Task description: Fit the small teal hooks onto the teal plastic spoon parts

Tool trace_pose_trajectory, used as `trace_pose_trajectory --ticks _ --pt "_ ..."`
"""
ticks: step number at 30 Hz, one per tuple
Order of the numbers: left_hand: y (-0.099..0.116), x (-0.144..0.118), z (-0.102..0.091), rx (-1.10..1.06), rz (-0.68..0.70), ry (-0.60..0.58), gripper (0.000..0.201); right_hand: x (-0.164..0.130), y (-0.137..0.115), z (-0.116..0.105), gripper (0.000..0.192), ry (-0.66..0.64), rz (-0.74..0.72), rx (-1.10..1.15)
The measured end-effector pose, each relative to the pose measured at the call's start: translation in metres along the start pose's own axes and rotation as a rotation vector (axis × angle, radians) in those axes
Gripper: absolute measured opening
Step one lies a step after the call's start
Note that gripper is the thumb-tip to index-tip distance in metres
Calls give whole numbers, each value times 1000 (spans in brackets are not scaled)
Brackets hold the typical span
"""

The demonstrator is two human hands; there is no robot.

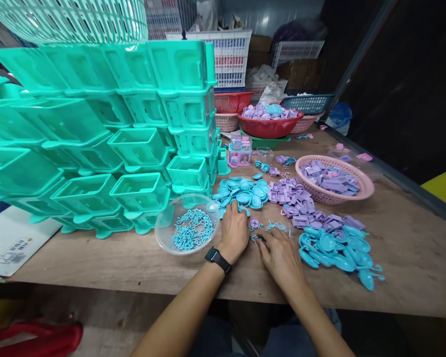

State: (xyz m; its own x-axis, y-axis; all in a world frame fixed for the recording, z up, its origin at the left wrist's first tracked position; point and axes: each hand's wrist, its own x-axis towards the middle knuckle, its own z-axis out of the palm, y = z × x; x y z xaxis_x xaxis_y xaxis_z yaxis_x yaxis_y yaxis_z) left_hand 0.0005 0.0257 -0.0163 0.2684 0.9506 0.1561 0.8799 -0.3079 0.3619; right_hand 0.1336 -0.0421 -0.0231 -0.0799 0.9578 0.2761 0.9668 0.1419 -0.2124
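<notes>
My left hand [235, 229], with a dark watch on its wrist, reaches to the near edge of a pile of shiny blue oval pieces [245, 191]. Its fingers are closed on one of them, partly hidden beneath. Close by, my right hand [281, 255] rests low over the table, thumb and forefinger closed at a small blue hook [254, 238]. A round purple piece [254, 223] lies between the hands. Beyond the right fingers are thin blue bits [275, 226]. Left of my left hand stands a clear bowl [163, 238] of small blue hooks [193, 229].
Stacked green boxes [139, 196] fill the left side. Purple parts [292, 198] and more blue pieces [338, 250] lie on the right. A pink basket [366, 186] holds purple parts. Behind stand a red basket [271, 130] and a small purple toy case [240, 151].
</notes>
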Motion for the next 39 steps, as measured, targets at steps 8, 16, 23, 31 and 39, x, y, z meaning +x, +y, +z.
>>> trace_pose_trajectory --ticks 8,16,23,31,39 --pt "0 -47 -6 -90 127 83 16 -21 11 -5 17 -25 -61 -6" --pt "-5 -41 4 -324 0 129 32 -23 15 -6 16 -29 12 20" --pt "-4 -30 5 -353 -91 143 27 -21 19 -9 8 -126 27 118" --pt "0 -20 5 -321 -174 108 11 -23 18 -13 18 -44 109 385" --pt "9 -34 -13 -684 -124 196 19 -24 3 -26 35 256 305 533"
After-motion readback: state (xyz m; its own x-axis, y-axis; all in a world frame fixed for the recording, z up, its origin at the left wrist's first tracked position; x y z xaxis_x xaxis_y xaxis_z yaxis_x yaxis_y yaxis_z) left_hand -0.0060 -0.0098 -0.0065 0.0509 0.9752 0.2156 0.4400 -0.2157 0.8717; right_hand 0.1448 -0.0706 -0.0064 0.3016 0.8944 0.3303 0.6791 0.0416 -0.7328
